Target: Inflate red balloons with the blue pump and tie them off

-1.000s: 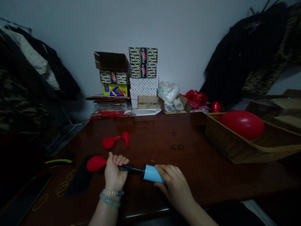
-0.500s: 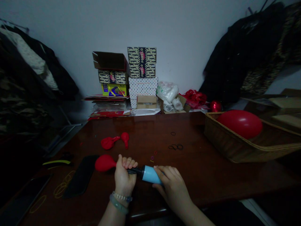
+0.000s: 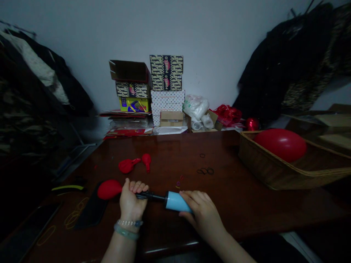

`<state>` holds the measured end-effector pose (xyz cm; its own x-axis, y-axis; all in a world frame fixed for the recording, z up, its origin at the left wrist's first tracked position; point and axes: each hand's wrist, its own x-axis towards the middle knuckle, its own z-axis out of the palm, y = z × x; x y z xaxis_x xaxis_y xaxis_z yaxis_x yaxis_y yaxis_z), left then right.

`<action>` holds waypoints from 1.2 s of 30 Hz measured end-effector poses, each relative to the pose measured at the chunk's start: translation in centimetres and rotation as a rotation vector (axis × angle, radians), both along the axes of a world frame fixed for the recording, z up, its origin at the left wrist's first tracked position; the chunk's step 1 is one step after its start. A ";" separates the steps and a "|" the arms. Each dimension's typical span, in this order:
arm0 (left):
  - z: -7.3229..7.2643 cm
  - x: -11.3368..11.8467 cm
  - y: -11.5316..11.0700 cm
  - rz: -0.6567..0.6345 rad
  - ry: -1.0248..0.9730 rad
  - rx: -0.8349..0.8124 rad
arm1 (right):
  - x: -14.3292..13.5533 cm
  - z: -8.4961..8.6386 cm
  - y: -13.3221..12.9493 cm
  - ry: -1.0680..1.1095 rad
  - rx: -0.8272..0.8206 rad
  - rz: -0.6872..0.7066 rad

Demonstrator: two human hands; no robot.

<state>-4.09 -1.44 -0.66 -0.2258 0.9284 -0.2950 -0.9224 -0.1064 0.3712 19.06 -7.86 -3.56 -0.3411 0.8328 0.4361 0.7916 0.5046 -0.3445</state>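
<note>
A hand balloon pump with a light blue barrel and black rod lies level between my hands, above the table's front part. My right hand is wrapped round the blue barrel. At the pump's black left end, my left hand is closed round the nozzle and the neck of a small, partly filled red balloon. The balloon sticks out to the left of my fist, over a dark phone-like slab. The balloon's neck is hidden in my fingers. Two limp red balloons lie on the table beyond.
A wicker basket holding an inflated red balloon stands at the right. Black rubber bands lie mid-table, yellow ones at the left. Stacked boxes stand against the wall behind the wooden table.
My left hand has moved left with the balloon and nozzle, and more of the black pump rod shows. The right hand on the barrel has barely moved.
</note>
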 end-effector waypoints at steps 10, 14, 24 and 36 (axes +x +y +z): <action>-0.6 0.6 0.1 -0.018 -0.021 0.045 | 0.0 -0.3 -0.1 -0.016 0.045 -0.023; -1.1 1.9 -0.2 -0.035 -0.012 0.063 | -0.2 -0.4 -0.3 -0.031 0.060 -0.038; -1.4 4.4 -0.5 -0.058 -0.020 0.053 | -0.7 -0.9 -0.4 0.038 0.032 -0.041; -0.3 1.7 -0.2 0.000 0.034 0.016 | -0.2 -0.2 -0.1 0.020 0.015 -0.017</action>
<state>-2.40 -1.65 -0.93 -0.2357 0.9330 -0.2720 -0.9094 -0.1131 0.4003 18.88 -7.95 -3.78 -0.3181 0.8317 0.4552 0.7929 0.4966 -0.3532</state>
